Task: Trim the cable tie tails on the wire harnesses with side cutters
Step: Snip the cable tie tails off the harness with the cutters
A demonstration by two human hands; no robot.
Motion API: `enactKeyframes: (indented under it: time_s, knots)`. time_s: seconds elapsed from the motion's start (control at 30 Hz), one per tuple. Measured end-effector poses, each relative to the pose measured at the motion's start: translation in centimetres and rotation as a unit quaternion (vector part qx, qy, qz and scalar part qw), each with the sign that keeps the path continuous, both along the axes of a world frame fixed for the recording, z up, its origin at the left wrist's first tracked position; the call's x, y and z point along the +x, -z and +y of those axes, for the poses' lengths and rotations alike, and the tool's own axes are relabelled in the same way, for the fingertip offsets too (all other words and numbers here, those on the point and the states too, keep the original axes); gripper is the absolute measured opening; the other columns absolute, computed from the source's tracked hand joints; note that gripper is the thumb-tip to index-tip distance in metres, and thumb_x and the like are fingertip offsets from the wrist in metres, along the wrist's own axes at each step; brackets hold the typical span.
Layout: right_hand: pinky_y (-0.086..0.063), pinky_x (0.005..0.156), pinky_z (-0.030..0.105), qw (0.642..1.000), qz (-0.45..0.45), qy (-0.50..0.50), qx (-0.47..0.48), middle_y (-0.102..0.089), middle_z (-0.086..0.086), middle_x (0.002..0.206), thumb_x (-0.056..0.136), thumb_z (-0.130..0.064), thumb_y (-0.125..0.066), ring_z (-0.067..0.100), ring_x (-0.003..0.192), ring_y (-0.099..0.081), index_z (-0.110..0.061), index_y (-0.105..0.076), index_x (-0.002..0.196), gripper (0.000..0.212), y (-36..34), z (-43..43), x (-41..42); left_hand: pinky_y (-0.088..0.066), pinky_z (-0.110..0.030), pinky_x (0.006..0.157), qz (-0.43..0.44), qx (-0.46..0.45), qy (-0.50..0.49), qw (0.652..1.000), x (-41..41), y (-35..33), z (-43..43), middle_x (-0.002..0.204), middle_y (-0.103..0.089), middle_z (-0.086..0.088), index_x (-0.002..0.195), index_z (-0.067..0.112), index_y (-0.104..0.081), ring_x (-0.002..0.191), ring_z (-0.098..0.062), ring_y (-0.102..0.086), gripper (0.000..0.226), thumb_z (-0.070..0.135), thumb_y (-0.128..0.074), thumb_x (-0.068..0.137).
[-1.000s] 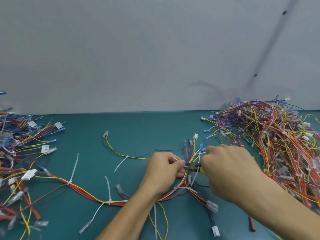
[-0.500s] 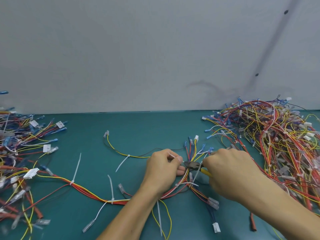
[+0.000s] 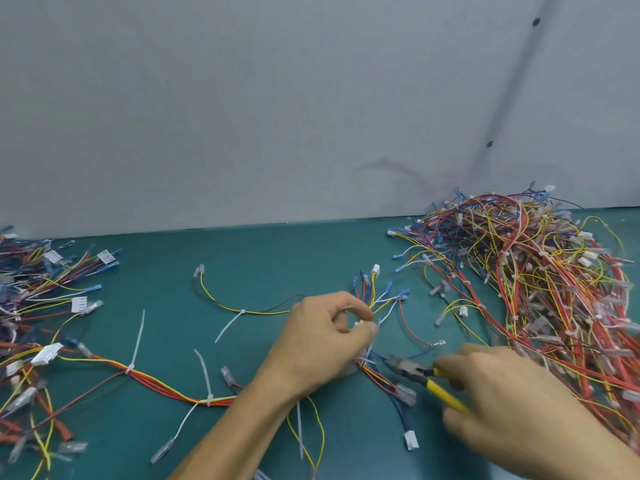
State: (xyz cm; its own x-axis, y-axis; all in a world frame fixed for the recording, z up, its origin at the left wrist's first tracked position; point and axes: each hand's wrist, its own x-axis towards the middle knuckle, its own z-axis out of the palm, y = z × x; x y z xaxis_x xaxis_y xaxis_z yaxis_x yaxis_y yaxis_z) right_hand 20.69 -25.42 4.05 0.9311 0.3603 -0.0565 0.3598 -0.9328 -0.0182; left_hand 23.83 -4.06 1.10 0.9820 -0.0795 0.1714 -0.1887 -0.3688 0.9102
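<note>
The harness [image 3: 166, 382] is spread along the near half of the worktop [image 3: 277, 258]. Its red and yellow trunk is run out to the left, where long white cable tie tails [image 3: 138, 337] are seen untrimmed. Its branching end is pinched between the thumb and curled fingers of the left hand [image 3: 325, 344], seemingly so that the wires are steadied and a short white tie [image 3: 367, 360] just below is exposed. The side cutters [image 3: 410, 370] are gripped by their yellow handles in the right hand [image 3: 512, 417], with the nose pointed at that tie but not yet on it. Whether the blades are parted cannot be told through the blur. A tangled right pile [image 3: 536, 289] is heaped at the far right corner and a left pile [image 3: 31, 299] at the left edge, probably to separate done from undone stock.
</note>
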Motion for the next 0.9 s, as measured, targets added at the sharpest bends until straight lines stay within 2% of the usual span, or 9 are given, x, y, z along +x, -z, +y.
enactKeyframes:
  time_s: [0.03,0.1,0.2,0.3,0.37,0.43,0.57,0.77,0.9]
  knots:
    - [-0.041,0.073,0.030,1.000,0.005,-0.002,-0.001,-0.044,-0.012,0.094,0.076,-0.050,-0.044,0.013,0.105,-0.053,-0.031,-0.043,0.092,0.025,0.3,0.2,-0.3,-0.030,-0.020,0.049,-0.008,0.040,0.018,0.999,0.0,0.1,-0.2,0.043,-0.033,0.009,0.078,0.028,-0.069,0.046,-0.007,-0.031,0.011,0.035,-0.068,0.070]
    - [-0.035,0.068,0.031,1.000,0.016,-0.002,-0.006,-0.038,-0.010,0.089,0.077,-0.048,-0.045,0.013,0.106,-0.052,-0.030,-0.041,0.091,0.023,0.7,0.7,-0.7,-0.034,-0.015,0.054,-0.012,0.121,0.040,0.992,0.0,0.6,-0.5,0.049,-0.044,0.010,0.086,0.026,-0.073,0.051,-0.006,-0.041,0.018,0.035,-0.077,0.071]
    - [-0.034,0.066,0.032,1.000,0.017,0.000,-0.001,-0.035,-0.009,0.083,0.078,-0.045,-0.045,0.016,0.102,-0.053,-0.028,-0.040,0.087,0.020,1.0,1.3,-0.8,-0.041,-0.013,0.072,-0.017,0.185,0.039,0.982,0.0,1.3,-0.3,0.075,-0.066,0.010,0.088,0.024,-0.076,0.077,-0.002,-0.056,0.011,0.030,-0.074,0.079]
    - [-0.033,0.064,0.032,1.000,0.001,0.007,0.002,-0.040,-0.008,0.087,0.079,-0.047,-0.043,0.018,0.097,-0.054,-0.026,-0.041,0.086,0.022,0.9,1.6,-0.8,-0.043,-0.014,0.069,-0.004,0.157,0.038,0.987,0.4,1.6,0.4,0.077,-0.066,0.019,0.081,0.022,-0.074,0.073,-0.001,-0.058,0.006,0.024,-0.068,0.083]
    - [-0.033,0.064,0.032,1.000,-0.011,0.008,-0.002,-0.043,-0.008,0.089,0.079,-0.047,-0.043,0.020,0.096,-0.055,-0.025,-0.042,0.087,0.023,0.9,1.8,-0.9,-0.040,-0.013,0.057,0.015,0.151,0.044,0.987,0.6,1.6,0.6,0.064,-0.062,0.016,0.079,0.020,-0.071,0.056,-0.001,-0.052,0.011,0.025,-0.065,0.086]
    - [-0.033,0.064,0.032,1.000,-0.016,0.010,-0.007,-0.042,-0.007,0.087,0.079,-0.045,-0.043,0.021,0.096,-0.056,-0.025,-0.043,0.087,0.022,0.8,1.9,-0.9,-0.036,-0.017,0.052,0.029,0.146,0.049,0.988,0.7,1.7,0.7,0.054,-0.055,0.010,0.077,0.017,-0.070,0.048,-0.003,-0.043,0.016,0.027,-0.062,0.088]
    - [-0.034,0.064,0.032,1.000,-0.016,0.013,-0.012,-0.041,-0.006,0.086,0.079,-0.043,-0.044,0.022,0.096,-0.056,-0.024,-0.047,0.089,0.021,0.8,2.1,-0.8,-0.034,-0.027,0.055,0.034,0.143,0.061,0.987,1.0,2.0,0.9,0.057,-0.049,-0.004,0.078,0.009,-0.067,0.052,-0.009,-0.036,0.024,0.029,-0.060,0.090]
    - [-0.032,0.061,0.032,0.999,-0.019,0.018,-0.021,-0.039,-0.006,0.085,0.080,-0.043,-0.044,0.021,0.095,-0.056,-0.024,-0.047,0.091,0.023,0.6,2.5,-0.6,-0.029,-0.026,0.053,0.030,0.143,0.057,0.988,1.1,2.1,1.0,0.056,-0.041,0.003,0.077,0.005,-0.064,0.052,-0.009,-0.031,0.029,0.031,-0.060,0.089]
    - [-0.028,0.056,0.032,0.999,-0.013,0.018,-0.037,-0.041,-0.006,0.088,0.080,-0.041,-0.045,0.022,0.094,-0.057,-0.024,-0.045,0.088,0.018,0.4,2.8,-0.4,-0.031,-0.027,0.053,0.033,0.141,0.059,0.988,1.1,2.1,1.0,0.056,-0.045,0.000,0.078,0.004,-0.065,0.052,-0.009,-0.033,0.030,0.031,-0.059,0.088]
